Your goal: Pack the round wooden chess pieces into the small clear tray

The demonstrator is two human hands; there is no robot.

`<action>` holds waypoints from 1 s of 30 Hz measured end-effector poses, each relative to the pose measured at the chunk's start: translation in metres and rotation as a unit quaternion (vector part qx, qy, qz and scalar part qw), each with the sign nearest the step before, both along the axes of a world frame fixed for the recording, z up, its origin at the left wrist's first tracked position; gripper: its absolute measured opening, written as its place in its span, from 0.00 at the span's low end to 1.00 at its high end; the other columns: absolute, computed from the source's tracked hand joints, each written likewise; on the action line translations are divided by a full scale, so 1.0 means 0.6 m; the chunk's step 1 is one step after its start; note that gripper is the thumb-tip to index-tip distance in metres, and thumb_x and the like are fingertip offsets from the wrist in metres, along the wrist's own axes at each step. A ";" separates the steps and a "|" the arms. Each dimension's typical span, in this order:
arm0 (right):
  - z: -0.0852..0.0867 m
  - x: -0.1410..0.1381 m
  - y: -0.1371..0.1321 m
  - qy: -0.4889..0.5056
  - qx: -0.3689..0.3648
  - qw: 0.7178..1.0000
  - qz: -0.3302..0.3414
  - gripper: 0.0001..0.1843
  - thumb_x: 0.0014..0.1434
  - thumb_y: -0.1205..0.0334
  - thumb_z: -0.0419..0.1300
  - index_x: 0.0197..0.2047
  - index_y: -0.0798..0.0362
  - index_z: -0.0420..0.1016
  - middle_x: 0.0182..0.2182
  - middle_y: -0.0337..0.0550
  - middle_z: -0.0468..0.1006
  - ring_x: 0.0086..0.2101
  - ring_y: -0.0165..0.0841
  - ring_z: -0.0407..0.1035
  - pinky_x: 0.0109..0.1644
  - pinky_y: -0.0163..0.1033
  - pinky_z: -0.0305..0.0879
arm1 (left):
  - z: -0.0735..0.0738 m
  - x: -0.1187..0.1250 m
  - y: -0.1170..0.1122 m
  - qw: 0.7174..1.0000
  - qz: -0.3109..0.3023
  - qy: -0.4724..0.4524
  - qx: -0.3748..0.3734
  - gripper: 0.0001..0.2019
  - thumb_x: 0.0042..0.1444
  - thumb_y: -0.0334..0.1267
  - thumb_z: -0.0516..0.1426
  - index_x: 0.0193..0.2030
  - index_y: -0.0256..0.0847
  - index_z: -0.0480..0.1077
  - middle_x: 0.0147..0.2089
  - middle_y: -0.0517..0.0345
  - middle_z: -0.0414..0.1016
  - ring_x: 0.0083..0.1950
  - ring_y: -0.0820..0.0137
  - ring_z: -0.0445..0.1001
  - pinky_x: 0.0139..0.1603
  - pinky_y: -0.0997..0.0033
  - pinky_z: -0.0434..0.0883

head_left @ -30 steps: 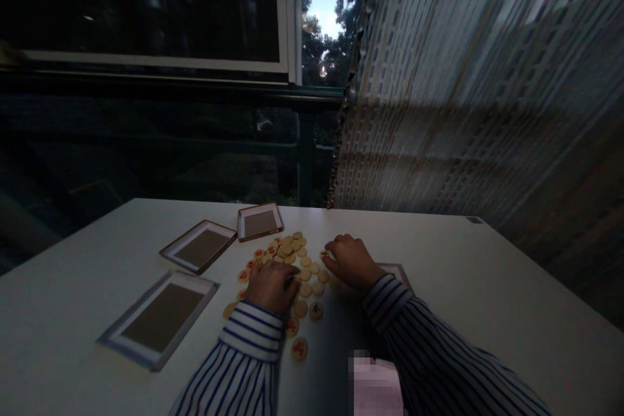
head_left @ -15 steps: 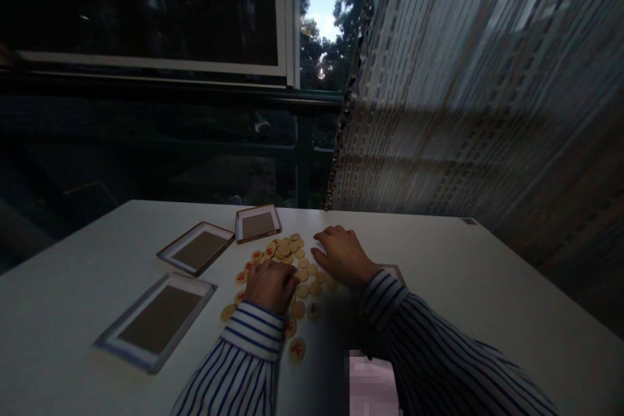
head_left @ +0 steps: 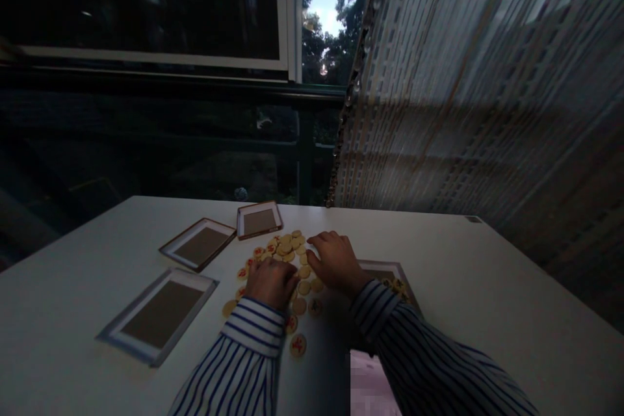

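Observation:
Round wooden Chinese chess pieces [head_left: 286, 246] lie in a loose pile on the white table, some blank side up, some showing red characters. My left hand [head_left: 270, 283] rests over the left side of the pile with its fingers curled down and thumb drawn in; whatever is under the fingertips is hidden. Just to the right, my right hand [head_left: 336, 261] reaches over the pile's right edge, thumb apart from the fingers, with no piece visible in it. A lone piece with a red character [head_left: 298, 345] lies nearest to me. Beneath my right forearm, a tray [head_left: 402, 268] holding several pieces is partly covered.
On the left are a grey-edged tray [head_left: 197, 281], a brown-edged tray [head_left: 168, 248] and a smaller brown-edged tray [head_left: 242, 227]. The white table [head_left: 487, 286] ends before a dark railing [head_left: 307, 169]. A string curtain [head_left: 414, 143] hangs at the right.
My right hand has shifted slightly left over the pieces, covering some at the pile's right edge. More of the tray under my right forearm shows. My left hand has stayed nearly in place.

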State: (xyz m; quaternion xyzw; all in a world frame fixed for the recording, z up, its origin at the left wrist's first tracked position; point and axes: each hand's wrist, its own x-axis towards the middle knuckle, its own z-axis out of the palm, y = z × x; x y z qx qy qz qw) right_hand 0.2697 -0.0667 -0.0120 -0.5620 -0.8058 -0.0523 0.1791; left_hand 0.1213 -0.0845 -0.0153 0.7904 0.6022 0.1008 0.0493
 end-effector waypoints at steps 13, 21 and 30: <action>-0.003 -0.002 0.000 0.057 0.041 0.997 0.015 0.13 0.57 0.59 0.48 0.43 0.51 0.68 0.37 0.43 0.72 0.40 0.35 0.61 0.43 0.41 0.50 | -0.032 -0.028 0.027 0.902 0.071 -0.425 0.036 0.17 0.45 0.48 0.55 0.36 0.38 0.73 0.37 0.52 0.76 0.38 0.65 0.73 0.41 0.66 0.67; -0.002 -0.003 -0.001 0.089 0.063 0.993 0.050 0.12 0.57 0.61 0.49 0.41 0.52 0.69 0.36 0.43 0.73 0.39 0.33 0.62 0.43 0.39 0.51 | -0.017 -0.022 0.025 0.761 0.114 -0.637 -0.046 0.18 0.38 0.45 0.61 0.35 0.35 0.73 0.35 0.52 0.76 0.35 0.67 0.73 0.37 0.69 0.69; 0.004 -0.007 -0.007 0.108 0.071 0.984 0.120 0.12 0.56 0.61 0.50 0.43 0.53 0.68 0.37 0.45 0.73 0.40 0.33 0.62 0.44 0.39 0.51 | -0.038 -0.024 0.030 0.693 0.086 -0.708 -0.105 0.21 0.40 0.46 0.61 0.40 0.36 0.71 0.30 0.56 0.75 0.27 0.75 0.70 0.30 0.75 0.68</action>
